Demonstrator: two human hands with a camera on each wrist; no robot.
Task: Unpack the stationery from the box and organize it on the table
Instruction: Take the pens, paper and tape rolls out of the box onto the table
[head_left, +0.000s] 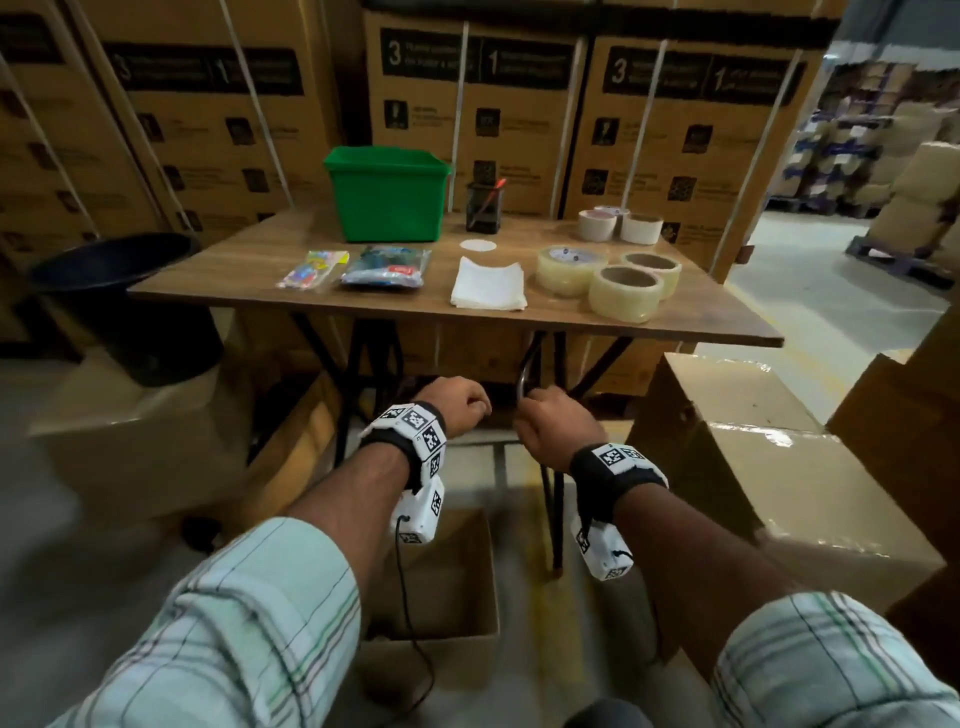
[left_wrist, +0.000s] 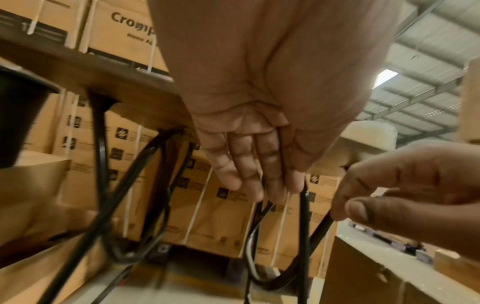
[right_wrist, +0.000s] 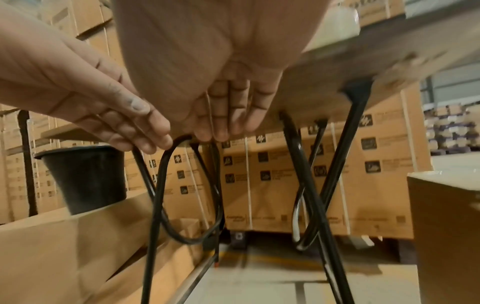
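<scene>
On the wooden table lie two plastic packets of stationery, a stack of white paper, three clear tape rolls and pale tape rolls behind them. A black pen holder stands by a green bin. An open cardboard box sits on the floor under my forearms. My left hand and right hand hang side by side below the table's front edge, fingers relaxed and holding nothing. The wrist views show loose fingers in front of the black table legs.
A black bucket stands on a carton left of the table. A taped carton sits close on the right and another on the left. Stacked cartons wall off the back. Open floor lies at far right.
</scene>
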